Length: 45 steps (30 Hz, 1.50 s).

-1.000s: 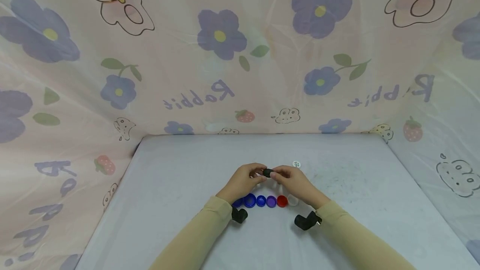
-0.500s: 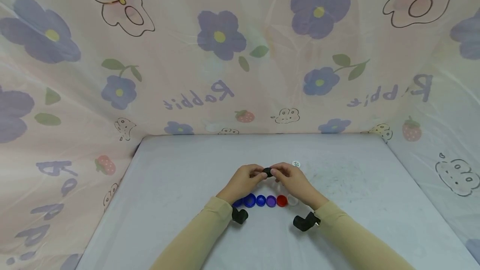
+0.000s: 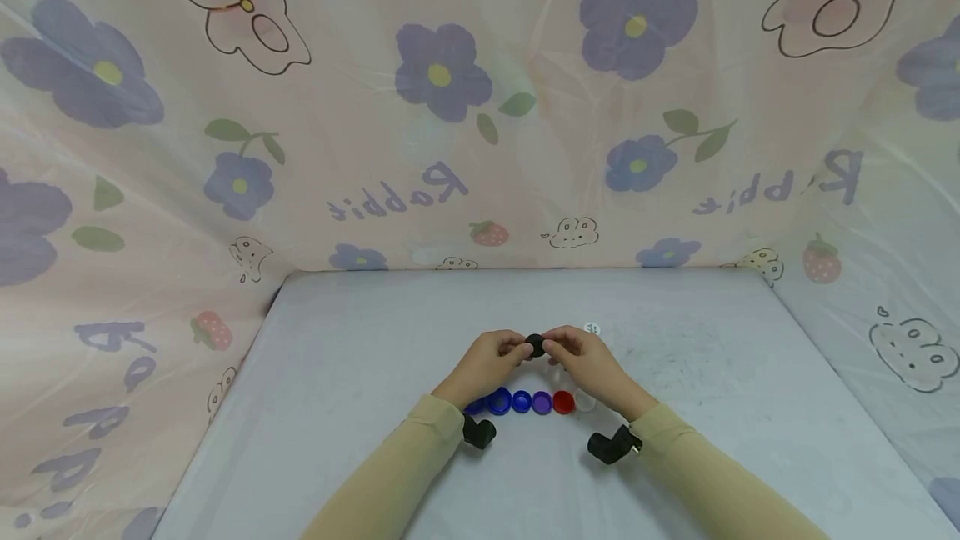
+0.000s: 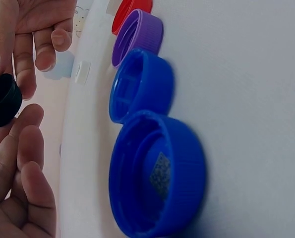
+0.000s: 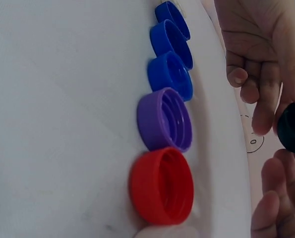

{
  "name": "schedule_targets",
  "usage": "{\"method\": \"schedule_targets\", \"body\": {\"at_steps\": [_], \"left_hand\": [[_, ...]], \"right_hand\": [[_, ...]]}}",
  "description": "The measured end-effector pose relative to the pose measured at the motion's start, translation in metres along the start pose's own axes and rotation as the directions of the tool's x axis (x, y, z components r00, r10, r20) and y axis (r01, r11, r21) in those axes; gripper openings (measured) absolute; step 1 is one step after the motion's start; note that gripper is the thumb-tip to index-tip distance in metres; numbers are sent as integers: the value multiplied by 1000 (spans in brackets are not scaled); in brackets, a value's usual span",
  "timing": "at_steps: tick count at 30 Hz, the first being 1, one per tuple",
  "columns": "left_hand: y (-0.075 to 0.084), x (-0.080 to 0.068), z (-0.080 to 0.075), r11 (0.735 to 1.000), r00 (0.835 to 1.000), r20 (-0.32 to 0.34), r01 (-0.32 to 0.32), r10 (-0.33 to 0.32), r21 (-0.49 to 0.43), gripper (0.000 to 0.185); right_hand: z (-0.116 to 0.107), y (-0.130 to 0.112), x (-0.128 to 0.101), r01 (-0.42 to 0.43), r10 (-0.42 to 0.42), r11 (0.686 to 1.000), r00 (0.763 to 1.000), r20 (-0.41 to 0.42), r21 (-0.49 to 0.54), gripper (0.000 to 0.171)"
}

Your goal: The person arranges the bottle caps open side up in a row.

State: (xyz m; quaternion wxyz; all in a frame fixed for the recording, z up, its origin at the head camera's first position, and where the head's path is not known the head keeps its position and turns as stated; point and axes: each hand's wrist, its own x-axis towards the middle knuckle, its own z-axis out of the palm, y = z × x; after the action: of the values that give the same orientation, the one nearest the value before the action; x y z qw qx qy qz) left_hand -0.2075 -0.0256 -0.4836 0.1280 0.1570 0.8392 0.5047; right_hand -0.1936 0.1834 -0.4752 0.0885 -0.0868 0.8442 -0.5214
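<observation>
A small black bottle cap is held up over the table between my two hands. My left hand pinches it from the left, and my right hand pinches it from the right. Below the hands runs a row of bottle caps, hollow side up: several blue caps, a purple cap, a red cap and a whitish cap. In the left wrist view the black cap is partly cut off by the frame edge. My left wrist hides part of the row's left end.
A small white disc with dark marks lies behind my right hand. Black camera mounts hang under both wrists. The white table is bordered at the back and sides by a printed curtain.
The black cap has turned a little between my fingers and now looks rounder from above. Both hands stay in nearly the same place; the row of caps has not moved.
</observation>
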Motion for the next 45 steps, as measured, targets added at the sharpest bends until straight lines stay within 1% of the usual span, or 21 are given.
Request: {"method": "schedule_targets", "body": {"at_steps": [5,11,17,21,25,28,31,34,38,43,45], "left_hand": [[1,-1,-1,1000,1000,4,-3,3,-3,28],[3,-1,1,1000,1000,-8,-22,22,-13,29],[6,-3,1,998,999,-26,-47,46,-30,39],[9,-4,1,998,999,-25,-46,45,-40,36],[9,-5,1,998,999,-18,-44,43,-52,33],[8,-4,1,997,999,-17,-43,42,-61,32],[8,-4,2,998,1000,-14,-28,27,-62,31],[9,-3,5,998,1000,-5,-16,16,-58,32],[15,-1,12,999,999,18,-31,31,-38,35],[25,3,27,998,998,38,-58,58,15,35],[29,4,34,998,998,44,-56,54,36,33]], "right_hand": [[0,-1,0,-3,3,1000,1000,-6,1,31],[-1,-1,1,-8,8,999,1000,-5,33,31],[0,0,2,7,-6,999,1000,-16,45,32],[0,0,2,14,-13,998,1000,-19,58,32],[0,-1,1,4,-4,999,1000,-5,51,32],[-1,0,-1,-4,3,999,1000,22,43,35],[-3,3,-1,-9,7,999,999,51,40,40],[-6,6,-3,3,-5,1000,998,67,22,42],[-15,10,-8,24,-22,1000,998,57,-20,42],[-30,19,-18,70,-66,992,997,37,-105,41],[-35,22,-24,77,-74,989,997,33,-126,40]]}}
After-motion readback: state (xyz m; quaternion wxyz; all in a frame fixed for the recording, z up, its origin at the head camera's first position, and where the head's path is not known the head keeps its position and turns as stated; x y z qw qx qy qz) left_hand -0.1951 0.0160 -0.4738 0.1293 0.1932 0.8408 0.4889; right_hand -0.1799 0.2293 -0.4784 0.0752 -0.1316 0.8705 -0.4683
